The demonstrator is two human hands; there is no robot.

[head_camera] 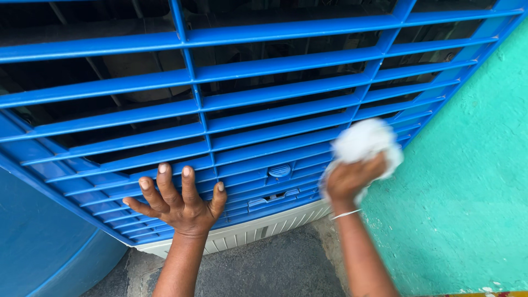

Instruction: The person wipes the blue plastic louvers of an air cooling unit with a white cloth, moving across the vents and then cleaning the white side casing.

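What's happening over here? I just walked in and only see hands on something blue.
A person is working at a blue slatted grille on a large appliance that stands on a grey floor beside a green wall. The left hand is spread flat against the lower slats. The right hand grips a bunched white cloth at the grille's lower right part; it is blurred, so contact with the slats is unclear.

Grille [264, 126]: bright blue, horizontal slats. Base [258, 228]: off-white, ribbed. Cloth [366, 143]: white. Wall [473, 181]: green, mottled. Floor [264, 269]: dark grey. Drum [44, 247]: blue. Bangle [345, 214]: white.
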